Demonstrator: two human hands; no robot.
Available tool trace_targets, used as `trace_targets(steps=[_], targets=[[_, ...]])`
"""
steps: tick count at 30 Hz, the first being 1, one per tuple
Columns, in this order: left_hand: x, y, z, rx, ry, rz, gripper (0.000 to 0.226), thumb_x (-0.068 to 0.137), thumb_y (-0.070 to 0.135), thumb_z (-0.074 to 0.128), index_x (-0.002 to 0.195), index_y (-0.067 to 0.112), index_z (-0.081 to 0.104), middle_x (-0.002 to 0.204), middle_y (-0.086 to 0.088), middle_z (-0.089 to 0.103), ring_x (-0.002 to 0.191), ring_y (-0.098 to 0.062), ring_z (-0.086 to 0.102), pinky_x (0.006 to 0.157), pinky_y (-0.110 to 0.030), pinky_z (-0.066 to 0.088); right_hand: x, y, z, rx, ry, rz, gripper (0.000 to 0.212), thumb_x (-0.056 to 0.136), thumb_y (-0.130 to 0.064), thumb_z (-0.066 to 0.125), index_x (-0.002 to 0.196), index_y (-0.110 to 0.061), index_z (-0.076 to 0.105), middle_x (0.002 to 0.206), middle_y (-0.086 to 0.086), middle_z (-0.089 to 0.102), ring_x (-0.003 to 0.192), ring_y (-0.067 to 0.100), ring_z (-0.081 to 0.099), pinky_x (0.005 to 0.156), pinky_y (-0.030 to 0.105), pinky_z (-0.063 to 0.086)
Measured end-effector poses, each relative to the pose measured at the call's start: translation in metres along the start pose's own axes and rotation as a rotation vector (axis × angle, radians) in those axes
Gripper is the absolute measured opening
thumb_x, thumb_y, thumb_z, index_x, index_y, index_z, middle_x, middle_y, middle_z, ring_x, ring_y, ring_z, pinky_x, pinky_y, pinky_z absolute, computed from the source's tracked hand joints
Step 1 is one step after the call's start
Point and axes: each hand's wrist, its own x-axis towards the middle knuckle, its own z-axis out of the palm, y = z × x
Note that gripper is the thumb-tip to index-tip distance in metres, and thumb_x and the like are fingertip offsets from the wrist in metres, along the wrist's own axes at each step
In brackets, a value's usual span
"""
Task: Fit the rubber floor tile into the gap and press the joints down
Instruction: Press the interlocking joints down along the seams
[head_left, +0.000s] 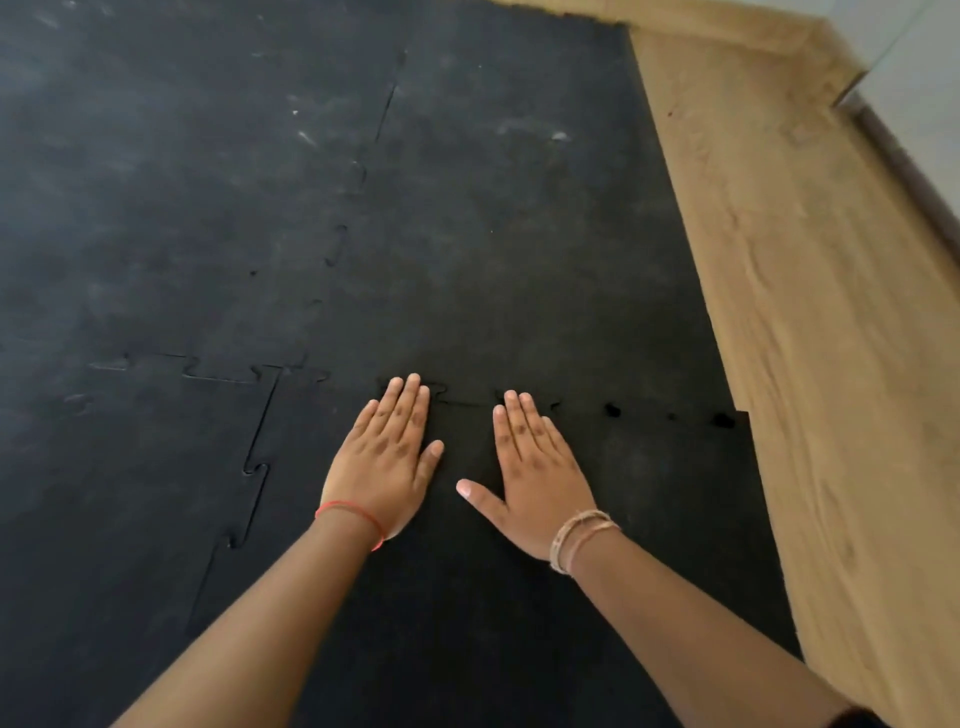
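Rubber floor tile (519, 597) lies flat in the near right corner of the black matting, already dropped into its gap. Its right edge runs along the bare wooden floor (810, 322); its left edge meets a neighbour tile (130, 493) along a jigsaw joint.

Both hands rest palm-down on the tile, just short of its far joint (467, 402), fingers reaching up to the seam. Left hand (387, 467): flat, fingers together, thumb tucked close, gripping nothing. Right hand (535, 478): flat too, fingers together, thumb splayed toward the left hand, also gripping nothing. Placed side by side like this, they load a stretch of the seam at once, which suits pressing tabs home rather than shifting the tile.

Far joint, right of the hands: a few dark holes (613, 410) show along the line toward the wooden floor. Probably tabs not fully seated, though black on black makes it hard to be sure. Seam under and between the fingertips looks tighter.

Left joint (257, 467): outline visible as a thin line, seems mostly down.

Judgement: fitting done, pressing under way; the right part of the far seam likely needs attention next.

Red thread (353, 512) on left wrist, bangles (576, 535) on right.
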Motion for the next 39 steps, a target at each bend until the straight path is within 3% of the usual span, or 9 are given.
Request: trace_targets(steps=[7,10,12,14,18,29,34,39], targets=[[0.002,0.0,-0.006,0.037,-0.06,-0.007,0.058,0.095,0.044,0.011,0.134,0.017,-0.023,0.147,0.003,-0.025,0.134,-0.009,-0.026,0.111,-0.026,-0.014,0.017,0.009,-0.025,-0.091,-0.194,-0.06,0.089,0.086,-0.067,0.021,0.145,-0.006,-0.006,0.157,0.011,-0.009,0.144,0.023,-0.007,0.116,0.037,0.003],[0.001,0.009,-0.01,0.042,-0.062,-0.055,0.061,0.096,0.042,0.015,0.14,0.012,-0.015,0.154,-0.003,-0.017,0.138,-0.011,-0.02,0.113,-0.028,-0.01,0.001,0.021,-0.016,-0.017,-0.084,-0.086,0.084,0.087,-0.066,0.018,0.146,-0.011,-0.007,0.157,0.006,-0.01,0.144,0.018,-0.011,0.116,0.034,-0.002],[0.003,0.026,-0.008,0.004,-0.048,-0.072,0.062,0.096,0.042,0.016,0.141,0.01,-0.013,0.154,-0.004,-0.017,0.138,-0.013,-0.02,0.113,-0.029,-0.011,-0.02,0.038,-0.001,0.034,0.056,0.001,0.085,0.085,-0.068,0.011,0.145,-0.011,-0.008,0.157,0.005,-0.011,0.143,0.017,-0.014,0.114,0.033,-0.006],[0.004,0.054,-0.001,0.004,-0.064,0.026,0.062,0.096,0.043,0.015,0.139,0.013,-0.018,0.149,-0.001,-0.024,0.135,-0.011,-0.025,0.112,-0.028,-0.014,-0.036,0.063,0.006,0.03,0.123,0.125,0.09,0.08,-0.07,0.006,0.145,-0.009,-0.009,0.157,0.007,-0.011,0.143,0.018,-0.014,0.114,0.033,-0.006],[0.013,0.091,0.012,-0.004,-0.057,0.171,0.062,0.095,0.044,0.012,0.14,0.014,-0.016,0.142,0.004,-0.028,0.132,-0.009,-0.027,0.11,-0.026,-0.016,-0.044,0.098,0.001,-0.03,0.092,0.143,0.094,0.076,-0.072,0.001,0.145,-0.008,-0.008,0.157,0.009,-0.009,0.143,0.018,-0.013,0.114,0.031,-0.008],[0.022,0.091,0.018,0.03,-0.1,0.17,0.059,0.093,0.048,0.008,0.133,0.018,-0.024,0.144,0.003,-0.029,0.133,-0.011,-0.028,0.11,-0.027,-0.016,-0.034,0.107,-0.004,-0.002,-0.027,0.096,0.093,0.081,-0.073,0.012,0.145,-0.009,-0.008,0.157,0.008,-0.011,0.143,0.019,-0.012,0.113,0.032,-0.007],[0.021,0.098,0.013,0.074,-0.109,0.118,0.063,0.094,0.045,0.011,0.139,0.011,-0.017,0.152,-0.003,-0.019,0.136,-0.011,-0.023,0.111,-0.028,-0.013,-0.025,0.107,-0.016,0.056,-0.139,0.1,0.086,0.087,-0.067,0.02,0.146,-0.01,-0.005,0.157,0.006,-0.011,0.144,0.018,-0.011,0.115,0.033,-0.002],[0.019,0.146,0.016,0.012,-0.182,0.164,0.064,0.095,0.046,0.011,0.141,0.012,-0.016,0.153,-0.004,-0.022,0.137,-0.014,-0.024,0.112,-0.029,-0.013,-0.066,0.137,-0.007,0.107,-0.035,0.228,0.092,0.083,-0.071,0.02,0.145,-0.01,-0.008,0.157,0.005,-0.014,0.143,0.017,-0.015,0.115,0.033,-0.004]])
